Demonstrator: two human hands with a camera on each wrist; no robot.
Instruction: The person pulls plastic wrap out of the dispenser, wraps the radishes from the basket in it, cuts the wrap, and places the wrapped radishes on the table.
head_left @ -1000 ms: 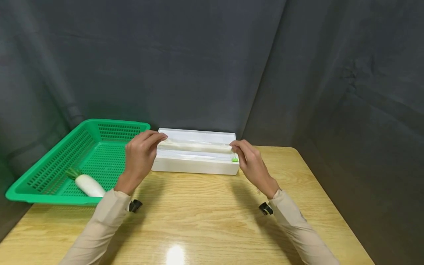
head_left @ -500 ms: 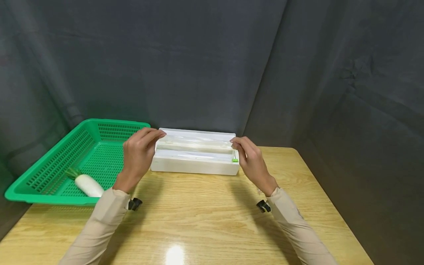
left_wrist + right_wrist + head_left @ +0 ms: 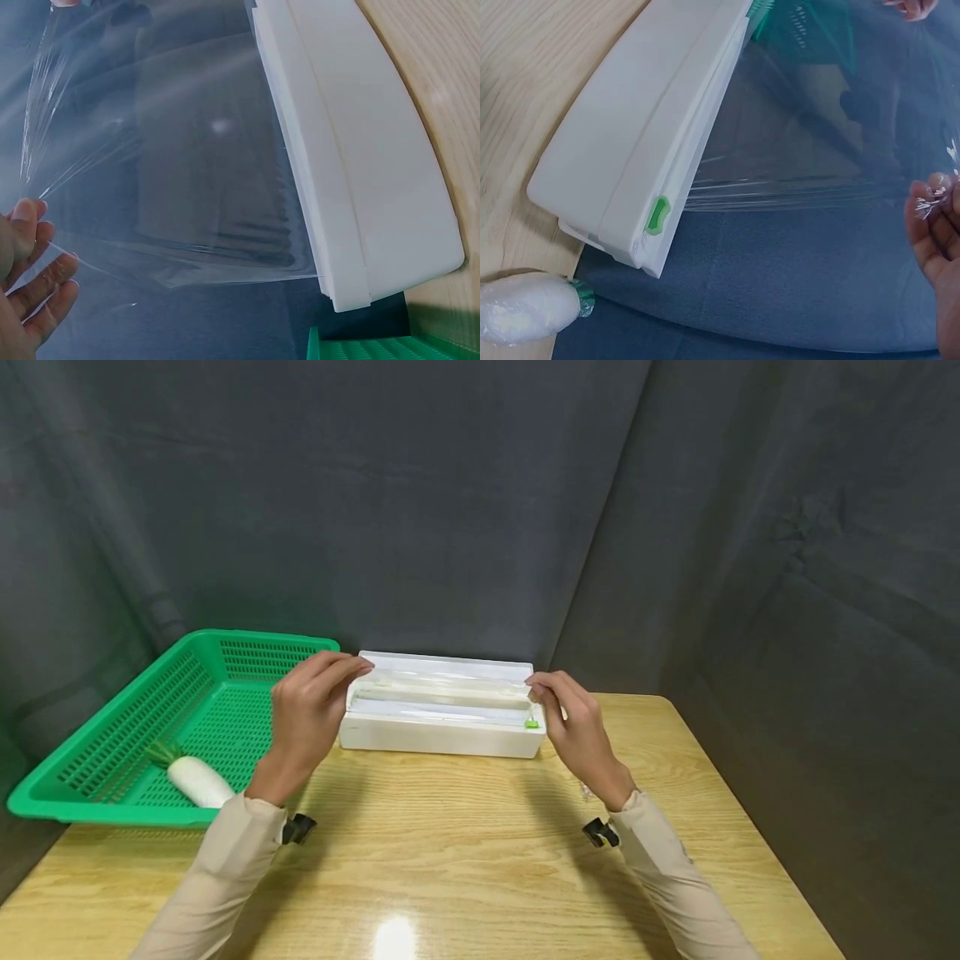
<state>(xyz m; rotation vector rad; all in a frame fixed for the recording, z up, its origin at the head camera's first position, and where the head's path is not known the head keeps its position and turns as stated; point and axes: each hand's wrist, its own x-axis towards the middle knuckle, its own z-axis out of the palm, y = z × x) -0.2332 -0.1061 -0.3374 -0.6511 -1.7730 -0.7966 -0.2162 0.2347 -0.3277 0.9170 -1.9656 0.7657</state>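
My left hand (image 3: 309,708) pinches the left corner of a sheet of clear cling film (image 3: 210,150), and my right hand (image 3: 576,720) pinches the right corner. The film stretches from both hands to a white cling film dispenser (image 3: 441,739) with a green slide cutter (image 3: 532,723). Creases gather in the film near the fingertips of my left hand in the left wrist view. A bunched bit of film shows between the right fingertips (image 3: 937,182). Both hands are above the dispenser, apart from its body.
A green basket (image 3: 112,815) stands at the left with a white radish (image 3: 199,782) inside. In the right wrist view a white, film-wrapped object with a green end (image 3: 531,307) lies beside the dispenser. Grey curtains (image 3: 480,510) stand behind the wooden table (image 3: 450,843).
Both hands have shifted a little, the left one leftward and the right one slightly outward. The stretched film has drawn out more above the dispenser. The radish stays in the basket.
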